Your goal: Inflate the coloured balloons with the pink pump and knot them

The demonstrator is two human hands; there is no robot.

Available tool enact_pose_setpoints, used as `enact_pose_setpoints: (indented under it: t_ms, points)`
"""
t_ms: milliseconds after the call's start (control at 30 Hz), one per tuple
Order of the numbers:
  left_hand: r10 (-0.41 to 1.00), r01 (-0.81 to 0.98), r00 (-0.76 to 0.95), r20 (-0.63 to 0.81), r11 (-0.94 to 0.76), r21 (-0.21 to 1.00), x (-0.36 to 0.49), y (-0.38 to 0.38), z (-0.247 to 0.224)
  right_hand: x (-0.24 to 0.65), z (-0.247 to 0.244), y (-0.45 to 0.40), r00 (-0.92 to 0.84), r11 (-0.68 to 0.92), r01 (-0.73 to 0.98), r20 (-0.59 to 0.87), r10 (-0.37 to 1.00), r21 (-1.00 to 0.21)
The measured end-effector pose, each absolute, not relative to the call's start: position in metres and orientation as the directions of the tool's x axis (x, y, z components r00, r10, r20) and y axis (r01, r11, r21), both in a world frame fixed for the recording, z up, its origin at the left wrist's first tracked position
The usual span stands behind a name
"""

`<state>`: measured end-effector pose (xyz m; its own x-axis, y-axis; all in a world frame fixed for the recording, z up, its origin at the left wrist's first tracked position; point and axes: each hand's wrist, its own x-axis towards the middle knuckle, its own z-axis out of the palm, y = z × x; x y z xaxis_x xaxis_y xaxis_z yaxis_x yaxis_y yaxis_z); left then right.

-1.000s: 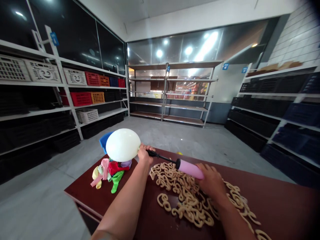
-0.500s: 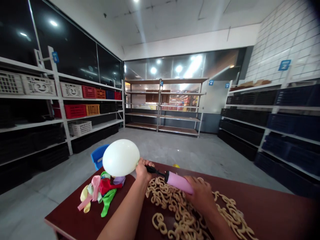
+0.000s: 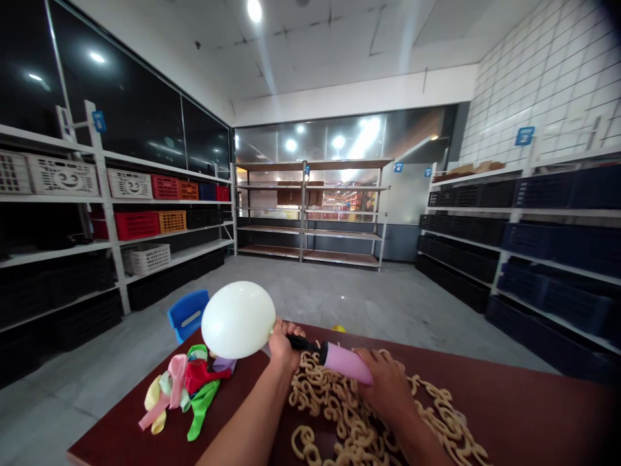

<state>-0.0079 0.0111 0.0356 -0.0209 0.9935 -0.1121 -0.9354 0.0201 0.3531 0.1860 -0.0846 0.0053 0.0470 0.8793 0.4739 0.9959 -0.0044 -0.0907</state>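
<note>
Now right hand (image 3: 385, 382) nearer left hand (image 3: 283, 346) along pink pump (image 3: 345, 363).

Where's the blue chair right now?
In the head view, the blue chair stands left of center, beyond the table, just left of the white balloon.

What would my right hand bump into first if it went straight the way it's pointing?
Probably your left hand: your right hand points roughly along the pink pump it grips, toward the left hand at the black end. Depth is unclear here.
</note>
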Motion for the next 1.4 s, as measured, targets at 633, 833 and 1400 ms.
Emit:
enact_pose_setpoints:
  t_ms: [633,833,1400]
  points:
    - [0.982,-0.883,0.159,-0.104,0.188,0.431,0.021,-0.018,0.035,0.138,0.033,-0.115,-0.177,0.228,0.973,0.510,0.842,-0.039]
    - [0.972,-0.754,-0.141,-0.187,0.017,0.656,-0.004,0.010,0.026,0.186,0.037,-0.109,0.239,-0.220,0.970,0.276,0.931,-0.100]
    - [0.694,-0.108,0.716,-0.070,0.209,0.972,0.021,-0.050,0.033,0.154,0.017,-0.099,-0.064,0.279,0.311,0.273,0.960,-0.909]
